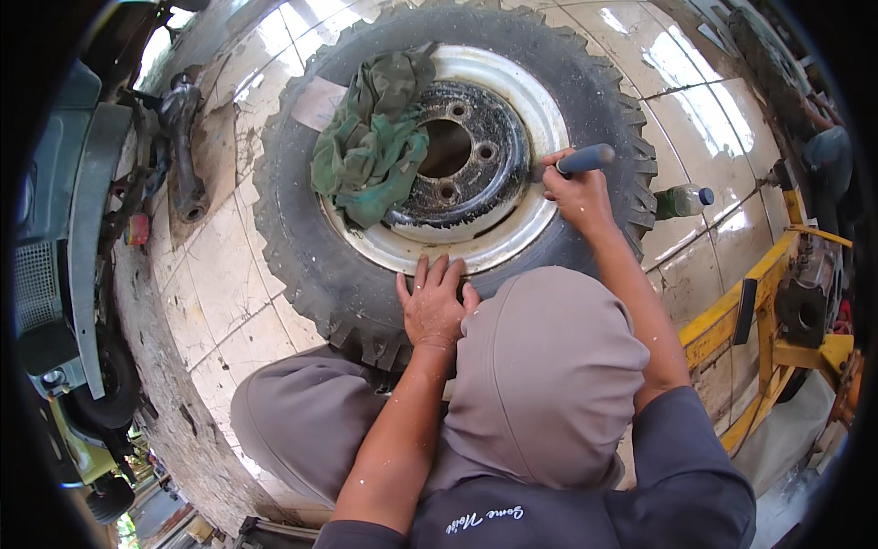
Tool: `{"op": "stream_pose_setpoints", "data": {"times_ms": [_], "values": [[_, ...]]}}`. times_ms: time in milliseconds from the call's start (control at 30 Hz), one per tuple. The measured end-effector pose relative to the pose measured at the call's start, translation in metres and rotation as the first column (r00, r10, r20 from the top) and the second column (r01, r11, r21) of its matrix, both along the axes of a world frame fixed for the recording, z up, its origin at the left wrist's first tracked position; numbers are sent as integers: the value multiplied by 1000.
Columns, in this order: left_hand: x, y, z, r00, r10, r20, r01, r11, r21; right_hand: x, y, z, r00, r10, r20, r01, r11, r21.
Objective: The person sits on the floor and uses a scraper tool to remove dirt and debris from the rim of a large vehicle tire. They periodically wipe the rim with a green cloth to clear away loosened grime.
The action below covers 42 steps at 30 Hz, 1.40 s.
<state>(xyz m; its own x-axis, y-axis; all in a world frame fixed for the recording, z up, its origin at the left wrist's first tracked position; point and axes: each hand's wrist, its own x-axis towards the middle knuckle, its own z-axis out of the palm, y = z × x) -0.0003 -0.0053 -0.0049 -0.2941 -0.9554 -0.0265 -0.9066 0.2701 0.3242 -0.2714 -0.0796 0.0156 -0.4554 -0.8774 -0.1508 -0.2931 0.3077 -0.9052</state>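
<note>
A big tractor-type tyre [302,229] with chunky tread lies flat on the floor before me, mounted on a wheel. Its rim [540,91] is whitish and worn, and the black hub disc [494,188] has bolt holes round a large centre hole. My right hand [578,190] grips a scraper [585,159] by its thick blue-grey handle; the short blade, partly hidden, touches the rim's right side. With fingers spread, my left hand [433,306] rests on the near rim edge and tyre sidewall. A crumpled green cloth [373,146] covers the wheel's left part.
Right of the tyre lies a bottle [679,201] with a blue cap. A yellow metal frame [750,302] stands at the right. On the left are a metal arm-like part [186,151] and a vehicle [55,183]. Pale tiles [215,311] make up the floor.
</note>
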Motion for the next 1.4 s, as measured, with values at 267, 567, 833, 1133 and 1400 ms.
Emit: {"op": "stream_pose_setpoints", "data": {"times_ms": [267,567,833,1133,1400], "values": [[6,7,-7,1000,10,20,-11,999,37,-3,13,-8,974,-52,222,67,996,-61],[6,5,-4,1000,17,25,-18,999,36,9,32,-15,974,-40,224,69,990,-121],[0,2,1,1000,10,19,-11,999,40,-2,20,-18,1000,26,16,-25,997,-76],[6,6,-4,1000,22,10,-23,999,40,2,21,-3,965,-56,258,63,998,-18],[5,7,-3,1000,17,6,-17,999,50,1,27,-9,943,-83,321,111,991,-70]]}}
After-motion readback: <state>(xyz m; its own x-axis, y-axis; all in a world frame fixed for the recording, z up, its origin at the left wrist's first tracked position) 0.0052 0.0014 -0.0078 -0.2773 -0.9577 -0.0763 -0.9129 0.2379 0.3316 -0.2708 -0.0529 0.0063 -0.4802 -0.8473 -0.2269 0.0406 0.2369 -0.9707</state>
